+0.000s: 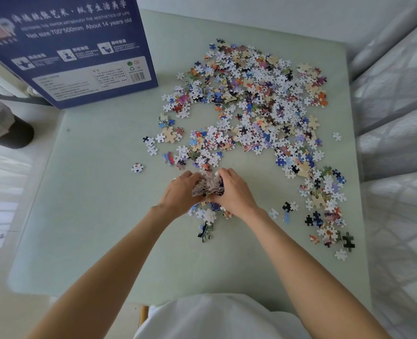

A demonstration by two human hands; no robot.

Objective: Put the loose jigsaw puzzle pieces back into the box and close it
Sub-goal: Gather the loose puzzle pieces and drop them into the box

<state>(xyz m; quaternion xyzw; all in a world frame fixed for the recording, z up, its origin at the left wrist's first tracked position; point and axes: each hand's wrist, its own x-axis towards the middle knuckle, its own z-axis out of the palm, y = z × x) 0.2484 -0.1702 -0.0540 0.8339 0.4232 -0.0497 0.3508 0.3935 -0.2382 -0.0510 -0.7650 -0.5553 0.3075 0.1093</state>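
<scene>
Loose jigsaw pieces [256, 104] lie scattered over the right half of a pale green table [92, 216], many white side up. My left hand [178, 194] and my right hand [234, 192] are cupped together at the table's middle, fingers curled round a bunch of pieces [208, 185] held between them. More pieces [206, 215] lie under my wrists. The dark blue puzzle box [65, 45] stands at the far left corner, its printed back facing me; its opening is hidden.
A strip of pieces [325, 206] runs down the table's right edge. A single piece [137, 168] lies alone to the left. A dark round bin [4, 123] with a plastic liner stands on the floor at the left. White curtains [398, 118] hang at the right.
</scene>
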